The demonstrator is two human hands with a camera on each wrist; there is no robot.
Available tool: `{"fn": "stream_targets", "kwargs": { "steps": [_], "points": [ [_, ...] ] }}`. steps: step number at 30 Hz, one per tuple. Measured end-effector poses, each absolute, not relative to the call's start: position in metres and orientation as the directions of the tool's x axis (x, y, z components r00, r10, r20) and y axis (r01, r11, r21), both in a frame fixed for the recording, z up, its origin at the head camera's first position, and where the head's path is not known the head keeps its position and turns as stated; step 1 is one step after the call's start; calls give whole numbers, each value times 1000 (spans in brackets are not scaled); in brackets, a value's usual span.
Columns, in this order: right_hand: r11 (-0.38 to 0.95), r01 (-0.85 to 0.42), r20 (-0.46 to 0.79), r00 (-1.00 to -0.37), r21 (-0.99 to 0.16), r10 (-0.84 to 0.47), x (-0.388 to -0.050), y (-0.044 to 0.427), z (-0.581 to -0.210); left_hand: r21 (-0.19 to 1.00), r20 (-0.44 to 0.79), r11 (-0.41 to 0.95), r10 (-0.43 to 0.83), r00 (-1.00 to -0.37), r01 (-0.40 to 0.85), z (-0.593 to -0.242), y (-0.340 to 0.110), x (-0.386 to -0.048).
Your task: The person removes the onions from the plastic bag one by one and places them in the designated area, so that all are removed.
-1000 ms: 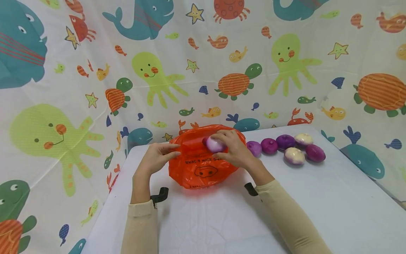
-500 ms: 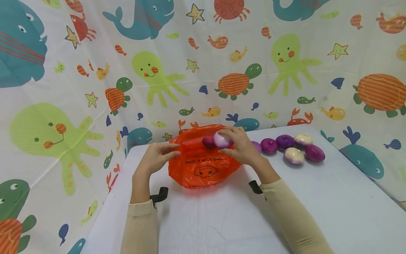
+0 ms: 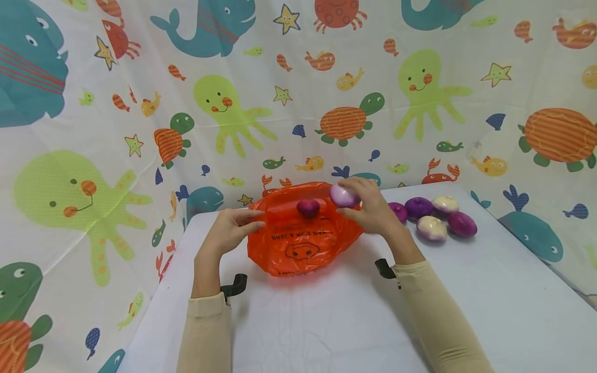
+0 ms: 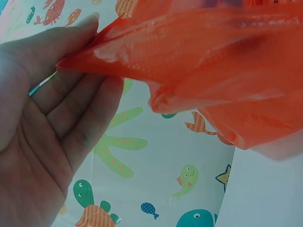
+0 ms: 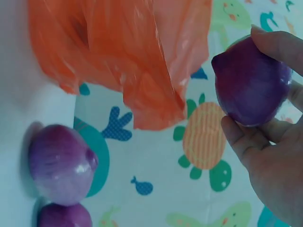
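Note:
A red plastic bag [image 3: 298, 259] with dark printing lies on the table, its mouth spread. My left hand [image 3: 231, 230] pinches the bag's left edge between thumb and fingers, as the left wrist view shows closely. In the right wrist view, my right hand [image 5: 279, 142] grips a purple onion [image 5: 253, 82] by its sides. The head view places that pale-topped onion [image 3: 344, 196] over the bag's right rim, raised above the table. A darker red onion [image 3: 308, 208] shows within the bag's mouth.
Several more onions [image 3: 420, 209] sit in a cluster on the white table [image 3: 466, 290], right of the bag. Two of them, a purple onion [image 5: 62, 163] and a darker onion [image 5: 65, 216], appear in the right wrist view. A sea-animal curtain [image 3: 289, 119] hangs behind.
My right hand has moved to the right with the onion, from over the bag's middle to its right rim. The onion inside the bag has come into fuller view. My left hand stays put.

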State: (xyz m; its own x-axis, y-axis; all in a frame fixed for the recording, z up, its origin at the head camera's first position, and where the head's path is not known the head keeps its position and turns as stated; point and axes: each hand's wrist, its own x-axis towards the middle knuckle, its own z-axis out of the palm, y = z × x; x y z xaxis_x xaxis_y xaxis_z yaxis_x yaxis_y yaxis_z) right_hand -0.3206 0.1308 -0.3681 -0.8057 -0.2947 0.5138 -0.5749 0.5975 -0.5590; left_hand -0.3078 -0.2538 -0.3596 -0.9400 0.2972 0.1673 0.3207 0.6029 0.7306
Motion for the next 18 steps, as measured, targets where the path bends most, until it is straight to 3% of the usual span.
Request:
{"fn": "stream_targets", "kwargs": {
  "steps": [9,18],
  "points": [
    [597,-568,517,-809,-567,-279,-327,156,-366,732,165,602,298,-940,319,-360,-253,-308],
    [634,-449,412,-885,-630,-218,-325,174,-365,734,163,599,301,-939,319,-360,-253,-309]
  ]
}}
